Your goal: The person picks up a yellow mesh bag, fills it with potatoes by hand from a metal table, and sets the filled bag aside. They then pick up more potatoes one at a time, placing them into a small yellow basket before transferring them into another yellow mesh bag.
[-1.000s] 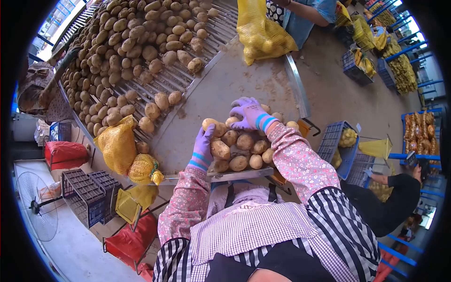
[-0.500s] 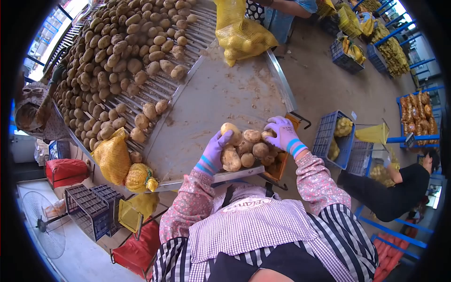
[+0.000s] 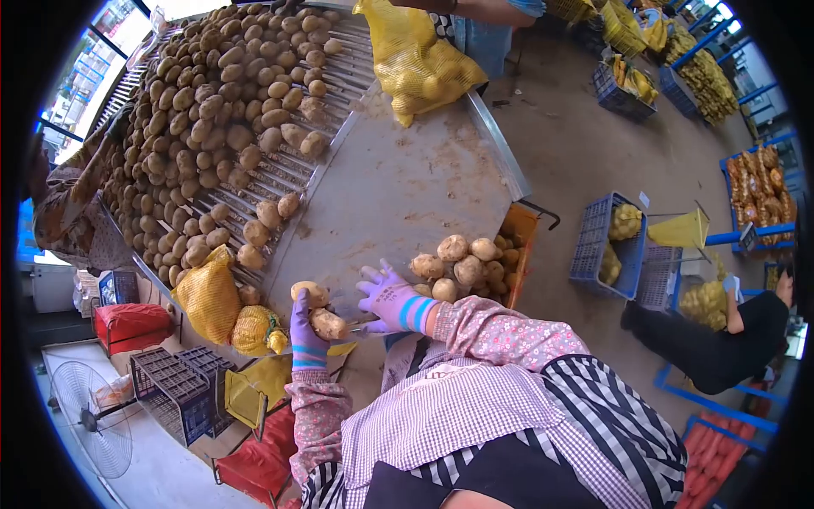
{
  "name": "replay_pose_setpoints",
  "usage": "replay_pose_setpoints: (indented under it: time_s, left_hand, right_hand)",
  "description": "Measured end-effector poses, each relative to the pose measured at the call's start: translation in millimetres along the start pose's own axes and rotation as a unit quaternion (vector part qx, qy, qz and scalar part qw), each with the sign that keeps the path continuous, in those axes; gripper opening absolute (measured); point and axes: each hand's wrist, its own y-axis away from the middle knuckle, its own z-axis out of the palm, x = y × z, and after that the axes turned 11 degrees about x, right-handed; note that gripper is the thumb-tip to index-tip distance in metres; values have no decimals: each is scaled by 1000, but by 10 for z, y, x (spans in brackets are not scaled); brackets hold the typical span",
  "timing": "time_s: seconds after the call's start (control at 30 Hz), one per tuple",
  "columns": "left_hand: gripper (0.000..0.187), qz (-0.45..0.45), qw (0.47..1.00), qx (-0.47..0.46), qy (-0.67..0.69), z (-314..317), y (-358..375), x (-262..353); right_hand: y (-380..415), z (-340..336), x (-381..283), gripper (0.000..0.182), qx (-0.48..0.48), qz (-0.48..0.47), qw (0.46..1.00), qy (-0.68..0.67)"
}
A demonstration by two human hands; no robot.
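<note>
1. Gripping the upper potato (image 3: 311, 293) and lower potato (image 3: 329, 324), the left hand (image 3: 307, 337) has both at its inner side.
2. The lower potato's long axis slants toward the right hand (image 3: 388, 299), which is spread, seemingly empty, just beside it.
3. The pile (image 3: 468, 271) lies on the counter (image 3: 398, 191), past the right hand from the left hand.

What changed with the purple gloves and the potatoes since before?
The left hand moved left, away from the small pile, and holds two potatoes. The right hand let go of the pile and moved left too, fingers spread beside them. The big heap and the yellow sacks on the left stayed put.
</note>
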Motion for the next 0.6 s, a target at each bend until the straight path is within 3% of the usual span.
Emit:
replay_pose_setpoints:
  time_s: [0.17,0.43,0.6]
  left_hand:
    - [54,-7,1000,23,1,-19,55,-97]
    - [63,-74,996,-44,8,238,168,-245]
    - [56,-78,996,-48,-21,382,395,-208]
  right_hand:
    - [382,-176,458,48,32,92,995,18]
    - [962,-193,898,50,121,191,973,-55]
    - [1497,-125,1355,38,164,216,961,-51]
